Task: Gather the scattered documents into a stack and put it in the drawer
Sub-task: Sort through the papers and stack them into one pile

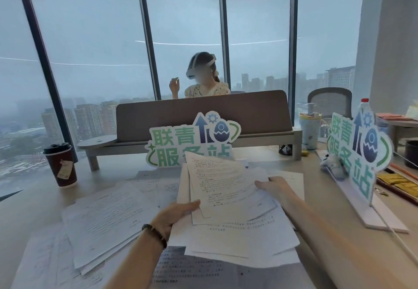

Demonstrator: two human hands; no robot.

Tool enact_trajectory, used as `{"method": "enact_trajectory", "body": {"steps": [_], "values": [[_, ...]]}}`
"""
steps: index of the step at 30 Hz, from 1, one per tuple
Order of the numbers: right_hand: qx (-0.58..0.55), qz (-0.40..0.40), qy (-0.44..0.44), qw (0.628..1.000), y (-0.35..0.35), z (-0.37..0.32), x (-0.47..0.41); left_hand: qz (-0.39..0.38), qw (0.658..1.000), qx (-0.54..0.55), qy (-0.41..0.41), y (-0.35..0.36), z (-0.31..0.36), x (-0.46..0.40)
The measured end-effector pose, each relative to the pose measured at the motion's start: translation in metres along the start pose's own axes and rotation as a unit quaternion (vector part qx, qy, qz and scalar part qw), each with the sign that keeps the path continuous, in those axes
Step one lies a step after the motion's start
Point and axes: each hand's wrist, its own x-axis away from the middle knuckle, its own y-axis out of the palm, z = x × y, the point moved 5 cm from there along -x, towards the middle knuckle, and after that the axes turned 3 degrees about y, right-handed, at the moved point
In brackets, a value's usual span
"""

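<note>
Sheets (224,187) likely light, floppy, slippery; left hand (176,214) pinches their lower corner, right hand (271,185) their side; grip both edges

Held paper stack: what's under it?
More printed sheets lie on the desk beneath the stack gripped by the left hand. Their count, and anything else below, is covered.

Centre sign (192,139) upright mid-worktop (117,171). Left of it: bare strip, then coffee cup (61,164). Right: second sign (359,153). Behind: raised shelf (203,112) walls off reach. In front: documents (101,216) spread.
</note>
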Motion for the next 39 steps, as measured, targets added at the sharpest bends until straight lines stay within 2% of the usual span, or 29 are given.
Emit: {"method": "enact_trajectory", "body": {"steps": [5,9,13,15,18,25,32,37,39], "values": [[-0.027,0.017,-0.013,0.999,0.002,0.012,-0.002,0.011,0.999,-0.03,0.0,0.001,-0.004,-0.004],[-0.061,-0.03,0.015,0.998,0.006,0.014,0.005,0.016,0.999,-0.033,0.007,-0.002,-0.004,-0.007],[0.067,0.001,-0.002,0.998,0.006,0.015,0.005,0.041,0.999,-0.017,0.014,-0.008,-0.006,-0.009],[0.075,0.01,-0.024,0.997,0.006,0.014,0.004,0.048,0.999,-0.002,0.018,-0.008,-0.005,-0.01],[0.056,-0.009,-0.041,0.998,0.01,0.016,-0.001,0.063,0.998,0.019,0.013,-0.007,-0.004,-0.009],[-0.094,-0.075,0.053,0.991,0.016,0.017,0.001,0.056,0.997,0.047,0.004,-0.007,-0.005,-0.006],[-0.179,-0.073,0.103,0.976,0.02,0.03,-0.008,0.065,0.997,0.031,0.009,-0.007,-0.005,-0.007],[-0.196,-0.019,0.076,0.978,0.014,0.026,-0.006,0.053,0.997,0.052,0.02,-0.001,-0.003,-0.003],[-0.197,-0.021,0.064,0.978,0.015,0.025,-0.006,0.05,0.997,0.053,0.024,0.0,-0.001,-0.001]]}}
